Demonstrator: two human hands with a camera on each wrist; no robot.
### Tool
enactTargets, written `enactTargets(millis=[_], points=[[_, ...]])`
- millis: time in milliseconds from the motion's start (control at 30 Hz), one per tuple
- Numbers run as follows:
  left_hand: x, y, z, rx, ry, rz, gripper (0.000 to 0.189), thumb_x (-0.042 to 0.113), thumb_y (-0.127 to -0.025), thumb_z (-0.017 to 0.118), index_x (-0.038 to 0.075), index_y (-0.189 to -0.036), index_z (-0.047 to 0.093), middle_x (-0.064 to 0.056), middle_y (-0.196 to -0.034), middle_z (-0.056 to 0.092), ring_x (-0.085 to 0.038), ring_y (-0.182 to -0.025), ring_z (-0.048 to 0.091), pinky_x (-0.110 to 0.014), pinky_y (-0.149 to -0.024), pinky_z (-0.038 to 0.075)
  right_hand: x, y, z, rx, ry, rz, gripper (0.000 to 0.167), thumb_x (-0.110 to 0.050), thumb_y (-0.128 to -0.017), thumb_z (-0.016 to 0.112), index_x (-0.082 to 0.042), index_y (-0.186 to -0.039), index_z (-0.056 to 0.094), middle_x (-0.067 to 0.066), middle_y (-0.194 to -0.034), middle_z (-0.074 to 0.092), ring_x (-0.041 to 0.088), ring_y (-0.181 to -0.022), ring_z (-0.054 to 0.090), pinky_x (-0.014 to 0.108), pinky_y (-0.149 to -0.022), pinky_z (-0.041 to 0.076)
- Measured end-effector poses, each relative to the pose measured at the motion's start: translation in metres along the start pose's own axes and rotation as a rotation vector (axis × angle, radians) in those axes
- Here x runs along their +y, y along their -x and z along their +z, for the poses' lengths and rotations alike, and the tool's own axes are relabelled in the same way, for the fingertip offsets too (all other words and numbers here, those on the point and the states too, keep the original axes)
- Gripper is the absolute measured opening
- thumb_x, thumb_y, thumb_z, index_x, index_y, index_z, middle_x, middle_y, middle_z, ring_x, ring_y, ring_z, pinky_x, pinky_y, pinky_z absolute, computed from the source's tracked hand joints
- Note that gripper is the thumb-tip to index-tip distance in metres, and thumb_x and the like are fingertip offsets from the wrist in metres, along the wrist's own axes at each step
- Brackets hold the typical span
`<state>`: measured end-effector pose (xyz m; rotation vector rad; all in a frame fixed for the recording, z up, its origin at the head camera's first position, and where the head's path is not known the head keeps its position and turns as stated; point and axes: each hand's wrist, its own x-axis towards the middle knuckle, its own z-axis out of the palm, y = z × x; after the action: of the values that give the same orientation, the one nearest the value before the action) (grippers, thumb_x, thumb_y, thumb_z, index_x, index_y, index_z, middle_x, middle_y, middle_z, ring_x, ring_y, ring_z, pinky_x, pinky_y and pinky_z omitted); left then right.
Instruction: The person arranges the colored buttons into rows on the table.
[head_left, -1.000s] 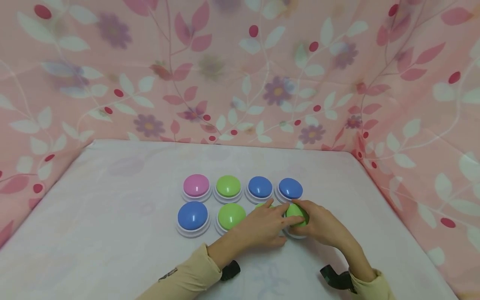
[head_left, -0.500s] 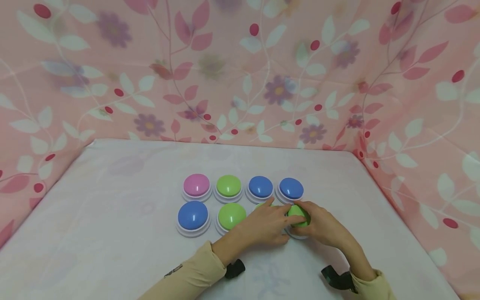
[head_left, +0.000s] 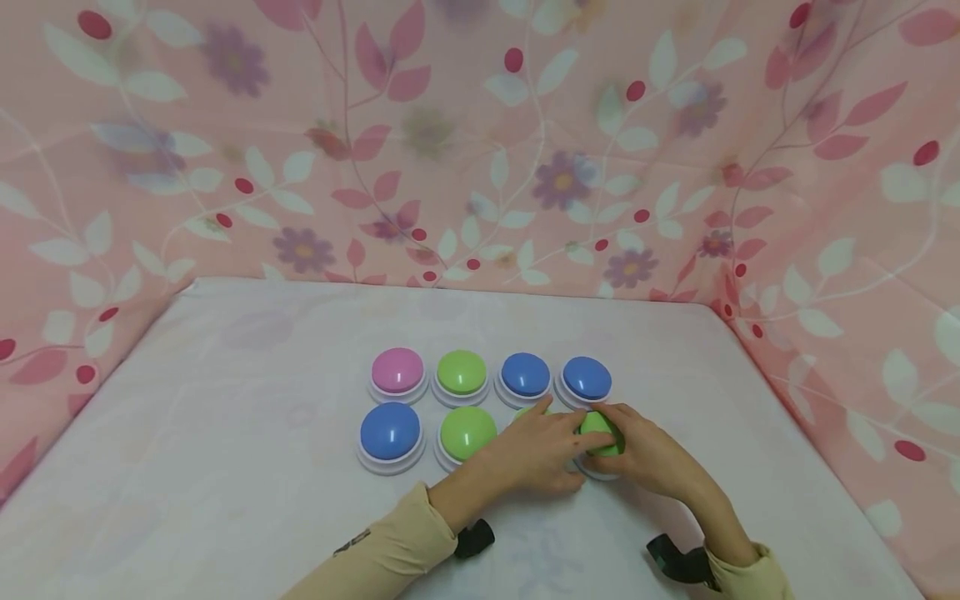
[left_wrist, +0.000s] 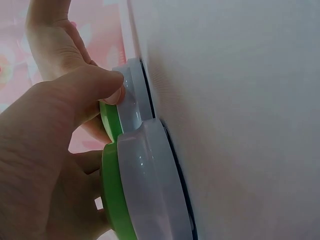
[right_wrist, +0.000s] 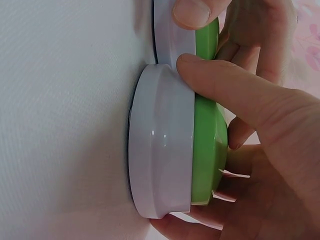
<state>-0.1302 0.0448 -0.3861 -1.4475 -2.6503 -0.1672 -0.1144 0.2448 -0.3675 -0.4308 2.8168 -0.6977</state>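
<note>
A push button with a green dome (head_left: 598,422) and white base stands at the front row's right end. My right hand (head_left: 652,454) grips it, its thumb against the base rim and its fingers curled round the far side in the right wrist view. My left hand (head_left: 532,450) reaches across the neighbouring green push button (left_wrist: 114,195), mostly covering it in the head view. One left finger lies over the right-end green dome. The left thumb (left_wrist: 112,86) bends against the white side near where the two bases meet. Both bases sit side by side on the table.
The front row also holds a blue button (head_left: 390,431) and a green button (head_left: 467,432). Behind them stand a pink button (head_left: 397,370), a green button (head_left: 461,372) and two blue buttons (head_left: 587,378). The white-covered table (head_left: 225,467) meets a pink floral cloth (head_left: 450,142).
Both hands stay on the right-end green button with hardly any motion. The whole head view shifts slightly, and the left forearm moves a little to the right.
</note>
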Motion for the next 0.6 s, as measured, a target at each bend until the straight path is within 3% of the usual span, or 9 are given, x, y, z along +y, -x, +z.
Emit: enactTargets(millis=[267,600], points=[[0.0007,-0.0007,-0.0010,-0.014,0.000,0.001,0.059,0.043,-0.088,0.068,0.034,-0.143,0.047,-0.004,-0.143,0.050,-0.012,-0.131,0.050,-0.053,-0.111,0.037,0.0016,0.0004,-0.0002,-0.010,-0.012,-0.001,0.080,-0.036,-0.081,0.081,-0.004,-0.146,0.046,0.023,-0.137,0.053,0.039,-0.119,0.057,0.061,-0.098,0.046],[0.0003,0.0003,-0.0015,0.006,-0.050,0.023,0.063,0.045,-0.088,0.067,0.036,-0.146,0.045,-0.003,-0.142,0.050,-0.010,-0.130,0.050,-0.045,-0.112,0.038,0.0022,0.0007,0.0000,-0.035,-0.061,-0.008,0.082,-0.035,-0.082,0.080,-0.005,-0.148,0.041,0.024,-0.138,0.049,0.037,-0.116,0.056,0.059,-0.095,0.049]])
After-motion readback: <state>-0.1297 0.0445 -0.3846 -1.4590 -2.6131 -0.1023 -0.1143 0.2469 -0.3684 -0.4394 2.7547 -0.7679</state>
